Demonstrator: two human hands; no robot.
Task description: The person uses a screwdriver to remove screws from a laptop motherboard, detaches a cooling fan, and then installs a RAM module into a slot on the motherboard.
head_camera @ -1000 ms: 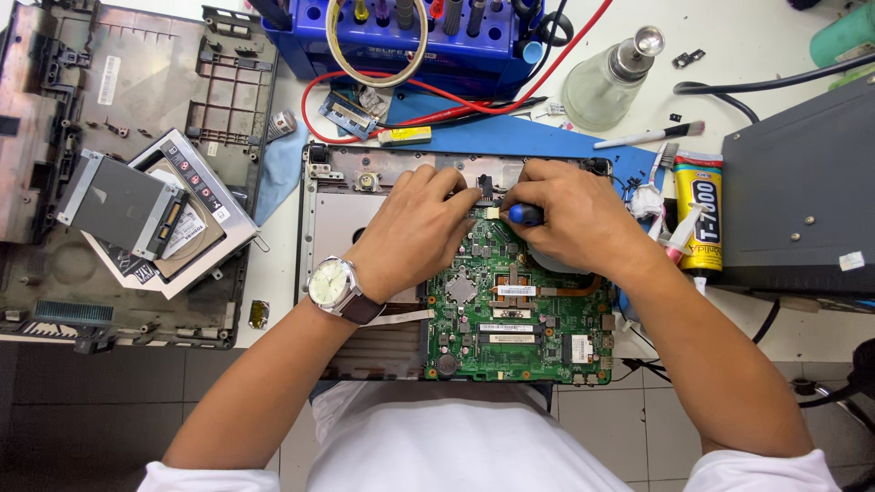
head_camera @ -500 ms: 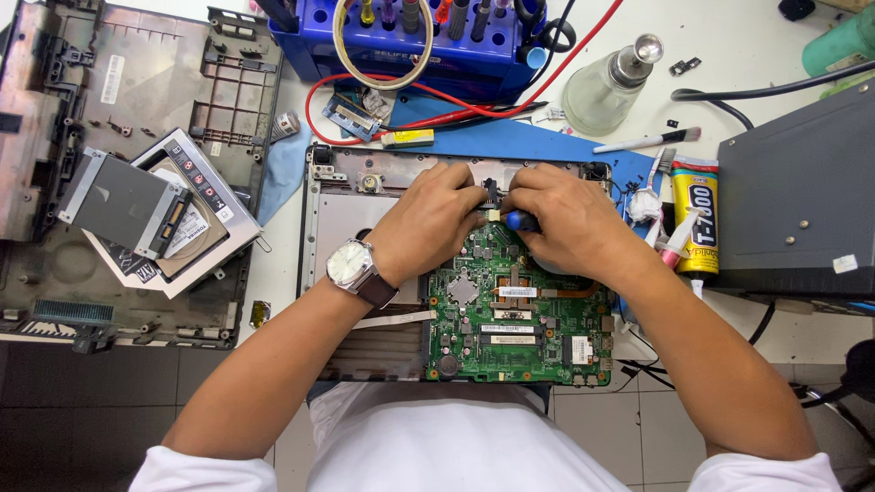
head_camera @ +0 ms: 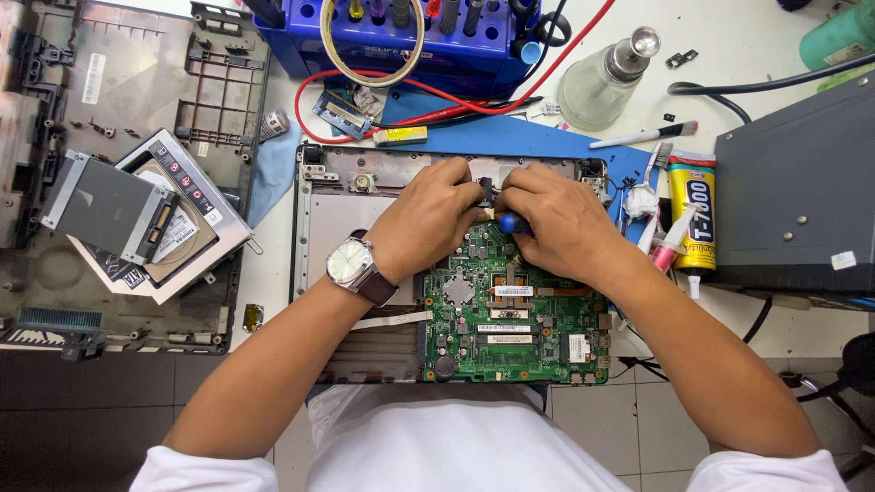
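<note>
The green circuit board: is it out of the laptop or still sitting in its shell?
Still in. The green circuit board lies flat inside the grey laptop shell, whose rim frames it, while both hands work at its top edge.

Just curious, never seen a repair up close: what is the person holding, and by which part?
The right hand holds a blue-handled screwdriver by its handle; the left hand steadies its tip.

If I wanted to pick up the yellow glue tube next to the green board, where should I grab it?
Grab the glue tube around its wide yellow body, coming straight down from above. It lies flat on the table, cap toward the person, with a dark box tight on one side, so pinch across the middle, not the thin nozzle.
</note>
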